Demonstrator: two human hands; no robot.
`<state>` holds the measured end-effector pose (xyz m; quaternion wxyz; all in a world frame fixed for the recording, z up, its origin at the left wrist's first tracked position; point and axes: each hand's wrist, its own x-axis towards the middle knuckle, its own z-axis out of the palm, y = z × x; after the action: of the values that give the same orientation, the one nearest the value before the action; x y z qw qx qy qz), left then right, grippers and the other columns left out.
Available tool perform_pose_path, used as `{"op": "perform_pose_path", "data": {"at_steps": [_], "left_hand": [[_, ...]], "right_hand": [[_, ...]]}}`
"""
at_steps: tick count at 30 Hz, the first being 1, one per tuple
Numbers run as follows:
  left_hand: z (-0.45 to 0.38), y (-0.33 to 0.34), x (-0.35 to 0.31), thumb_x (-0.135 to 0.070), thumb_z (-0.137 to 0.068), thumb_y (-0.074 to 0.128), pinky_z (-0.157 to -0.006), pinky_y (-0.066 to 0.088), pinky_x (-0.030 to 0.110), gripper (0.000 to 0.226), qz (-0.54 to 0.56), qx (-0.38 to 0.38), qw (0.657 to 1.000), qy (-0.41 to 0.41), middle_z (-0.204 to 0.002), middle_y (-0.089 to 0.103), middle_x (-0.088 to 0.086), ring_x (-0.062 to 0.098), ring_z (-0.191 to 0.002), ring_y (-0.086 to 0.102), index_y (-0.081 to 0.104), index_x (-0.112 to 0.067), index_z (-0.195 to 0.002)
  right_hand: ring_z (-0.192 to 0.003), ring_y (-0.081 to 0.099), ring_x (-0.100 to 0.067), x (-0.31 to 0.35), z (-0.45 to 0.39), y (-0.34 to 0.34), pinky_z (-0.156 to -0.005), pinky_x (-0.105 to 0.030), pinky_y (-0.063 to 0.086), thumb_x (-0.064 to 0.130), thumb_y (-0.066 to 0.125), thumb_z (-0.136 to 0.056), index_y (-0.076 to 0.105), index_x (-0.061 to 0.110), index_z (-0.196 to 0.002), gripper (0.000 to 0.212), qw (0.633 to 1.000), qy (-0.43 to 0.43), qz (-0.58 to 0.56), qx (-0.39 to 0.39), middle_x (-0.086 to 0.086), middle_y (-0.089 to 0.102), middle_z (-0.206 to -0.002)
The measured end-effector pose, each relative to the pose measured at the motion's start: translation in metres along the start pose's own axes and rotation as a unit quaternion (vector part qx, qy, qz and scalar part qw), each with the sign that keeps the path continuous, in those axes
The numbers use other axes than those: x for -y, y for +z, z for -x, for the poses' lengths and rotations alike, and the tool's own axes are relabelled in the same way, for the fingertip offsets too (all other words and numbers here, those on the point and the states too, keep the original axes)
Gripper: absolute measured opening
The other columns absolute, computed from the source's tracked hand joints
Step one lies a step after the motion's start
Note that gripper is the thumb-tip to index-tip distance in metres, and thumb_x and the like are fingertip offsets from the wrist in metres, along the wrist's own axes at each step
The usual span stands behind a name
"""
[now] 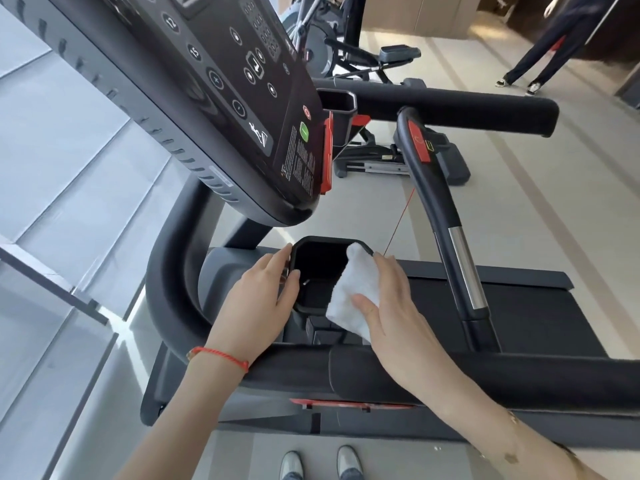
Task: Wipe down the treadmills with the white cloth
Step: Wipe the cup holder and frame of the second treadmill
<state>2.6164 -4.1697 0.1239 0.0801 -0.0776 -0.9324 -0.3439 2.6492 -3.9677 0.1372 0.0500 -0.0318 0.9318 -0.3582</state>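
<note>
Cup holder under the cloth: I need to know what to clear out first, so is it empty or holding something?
Empty: the cup holder shows only its bare black interior; the white cloth covers its right rim.

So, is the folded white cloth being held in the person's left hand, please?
No, the right hand holds the folded white cloth at the black cup holder's rim.

I get bright, even daylight, coming mostly off the window wall (52,161) on the left. Glare streaks the floor (135,327) beside it. Soft sheen on the console (214,81); its labels read sharp. Shadows are weak. Strong wide-angle bending at the edges, and the far corner is slightly soft.
</note>
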Motion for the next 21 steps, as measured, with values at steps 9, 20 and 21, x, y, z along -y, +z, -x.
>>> {"op": "perform_pose_path", "data": {"at_steps": [9,20,21], "left_hand": [[-0.001,0.001,0.002,-0.034,-0.099,0.045,-0.084,0.052,0.036,0.050,0.005,0.002,1.000,0.005,-0.108,0.060,-0.006,0.013,-0.092,0.060,0.041,-0.020,-0.147],[-0.001,-0.001,-0.003,-0.032,-0.098,0.048,-0.082,0.051,0.034,0.048,-0.005,-0.011,1.000,-0.007,-0.111,0.060,-0.005,0.014,-0.096,0.059,0.045,-0.021,-0.144],[-0.001,-0.001,-0.004,-0.032,-0.097,0.049,-0.082,0.050,0.032,0.047,-0.008,-0.013,1.000,-0.008,-0.111,0.060,-0.006,0.013,-0.095,0.058,0.045,-0.021,-0.143]], "right_hand": [[-0.130,0.039,-0.016,0.007,-0.087,-0.020,-0.092,-0.023,0.028,0.024,0.040,-0.103,0.026,0.029,-0.148,0.047,0.997,-0.049,0.007,0.065,0.008,0.022,-0.152],[-0.121,0.051,-0.024,0.010,-0.112,-0.031,-0.099,-0.038,0.040,0.042,0.035,-0.103,0.023,0.034,-0.149,0.048,0.962,-0.130,0.164,0.178,0.011,0.023,-0.154],[-0.117,0.053,-0.024,0.013,-0.116,-0.031,-0.097,-0.041,0.042,0.042,0.035,-0.103,0.027,0.034,-0.147,0.046,0.955,-0.149,0.182,0.180,0.012,0.027,-0.151]]}}
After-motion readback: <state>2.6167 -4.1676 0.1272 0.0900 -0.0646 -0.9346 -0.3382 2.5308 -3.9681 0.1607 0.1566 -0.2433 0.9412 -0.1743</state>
